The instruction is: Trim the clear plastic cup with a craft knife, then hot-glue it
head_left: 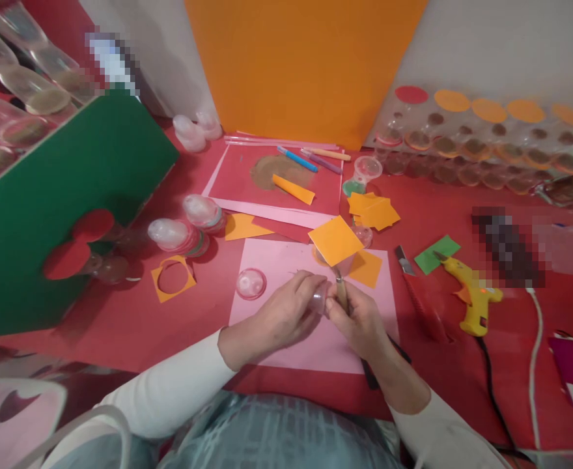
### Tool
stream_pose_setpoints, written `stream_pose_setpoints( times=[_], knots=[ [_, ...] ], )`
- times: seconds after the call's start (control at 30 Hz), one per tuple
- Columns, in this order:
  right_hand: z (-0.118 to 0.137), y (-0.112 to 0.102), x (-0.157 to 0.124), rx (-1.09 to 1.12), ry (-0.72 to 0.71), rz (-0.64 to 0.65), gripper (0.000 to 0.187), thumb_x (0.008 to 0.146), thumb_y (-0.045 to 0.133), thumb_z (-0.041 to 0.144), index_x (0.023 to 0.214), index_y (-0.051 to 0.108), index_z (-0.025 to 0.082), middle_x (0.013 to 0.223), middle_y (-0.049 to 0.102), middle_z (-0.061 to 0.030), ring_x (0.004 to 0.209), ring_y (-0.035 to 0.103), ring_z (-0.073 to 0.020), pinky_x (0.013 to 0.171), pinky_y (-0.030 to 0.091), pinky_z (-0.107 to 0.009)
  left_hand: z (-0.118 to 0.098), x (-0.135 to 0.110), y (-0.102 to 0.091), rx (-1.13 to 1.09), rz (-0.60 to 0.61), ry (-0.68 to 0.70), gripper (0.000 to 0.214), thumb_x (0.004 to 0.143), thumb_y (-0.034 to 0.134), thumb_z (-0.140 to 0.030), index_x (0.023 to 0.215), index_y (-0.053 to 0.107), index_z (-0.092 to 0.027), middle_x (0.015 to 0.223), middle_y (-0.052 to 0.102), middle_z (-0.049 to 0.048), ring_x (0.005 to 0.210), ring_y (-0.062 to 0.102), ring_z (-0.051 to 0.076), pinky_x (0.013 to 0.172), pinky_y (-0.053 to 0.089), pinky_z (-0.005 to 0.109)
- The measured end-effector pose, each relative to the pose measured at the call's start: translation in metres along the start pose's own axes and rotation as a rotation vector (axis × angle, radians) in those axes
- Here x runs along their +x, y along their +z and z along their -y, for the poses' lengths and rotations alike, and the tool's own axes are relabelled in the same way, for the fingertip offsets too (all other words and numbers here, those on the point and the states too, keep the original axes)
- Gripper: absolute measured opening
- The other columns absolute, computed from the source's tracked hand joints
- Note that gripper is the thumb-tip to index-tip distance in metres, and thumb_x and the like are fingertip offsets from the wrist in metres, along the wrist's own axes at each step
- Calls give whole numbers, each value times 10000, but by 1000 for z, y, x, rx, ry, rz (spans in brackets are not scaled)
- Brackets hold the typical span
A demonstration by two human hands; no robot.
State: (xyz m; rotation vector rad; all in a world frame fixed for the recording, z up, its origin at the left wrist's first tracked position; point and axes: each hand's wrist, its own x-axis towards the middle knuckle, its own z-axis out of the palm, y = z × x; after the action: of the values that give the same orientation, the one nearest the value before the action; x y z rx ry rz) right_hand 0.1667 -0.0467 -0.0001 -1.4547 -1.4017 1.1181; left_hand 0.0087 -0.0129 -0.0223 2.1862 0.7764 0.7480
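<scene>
My left hand [289, 311] has its fingers closed around a small clear plastic piece [319, 298], cup-like in shape. Close beside it, my right hand [359, 312] grips a short tan-handled tool [342, 294] with a metal end pointing away from me. Its fingertips touch or nearly touch the plastic piece. Just beyond the tool is an orange paper square [336, 240], apparently resting on clear plastic. Both hands are above a pink sheet [267, 260], where a clear domed plastic piece with a pink rim [251, 284] lies to the left.
A yellow glue gun [476, 293] and a red-handled cutter [423, 296] lie at the right. Left are an orange paper with a round hole [173, 278], bottle tops [176, 236] and a green panel [71, 215]. Rows of plastic cups [462, 146] stand at the back right.
</scene>
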Motion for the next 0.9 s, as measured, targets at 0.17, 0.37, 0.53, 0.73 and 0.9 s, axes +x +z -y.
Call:
stream_pose_setpoints(
  times=[0.17, 0.37, 0.53, 0.73, 0.9],
  knots=[
    [-1, 0, 0, 2, -7, -31, 204, 769, 500, 275, 604, 383, 246, 529, 414, 65, 476, 378, -101, 455, 343, -222, 1, -1, 1, -38, 14, -8, 447, 813, 506, -99, 1230, 371, -188, 1061, 537, 114, 947, 560, 219, 790, 533, 355],
    [0, -1, 0, 4, 18, -40, 201, 785, 501, 280, 611, 409, 244, 509, 416, 68, 453, 382, -102, 445, 350, -225, 0, 0, 1, -77, 11, 1, 426, 821, 504, -89, 1216, 380, -189, 1069, 538, 112, 955, 563, 206, 804, 531, 346],
    [2, -2, 0, -19, -31, -65, 206, 800, 512, 268, 617, 421, 240, 510, 419, 72, 439, 371, -92, 438, 347, -218, -2, 4, -2, -100, -62, -19, 482, 738, 509, -80, 1194, 389, -180, 1043, 526, 103, 934, 570, 208, 785, 532, 360],
    [-1, -4, 0, -26, -53, -97, 173, 790, 515, 246, 629, 453, 235, 504, 418, 77, 440, 389, -90, 438, 349, -211, -6, 4, -6, -141, -55, -66, 524, 683, 547, -116, 1180, 400, -186, 1061, 517, 96, 943, 571, 217, 784, 528, 371],
    [0, -3, 0, -4, -35, -91, 156, 779, 515, 234, 635, 455, 233, 519, 445, 71, 469, 423, -97, 466, 372, -215, -7, 3, -12, -187, 2, -90, 520, 698, 551, -147, 1190, 391, -198, 1089, 515, 91, 960, 570, 219, 806, 521, 387]
  ],
)
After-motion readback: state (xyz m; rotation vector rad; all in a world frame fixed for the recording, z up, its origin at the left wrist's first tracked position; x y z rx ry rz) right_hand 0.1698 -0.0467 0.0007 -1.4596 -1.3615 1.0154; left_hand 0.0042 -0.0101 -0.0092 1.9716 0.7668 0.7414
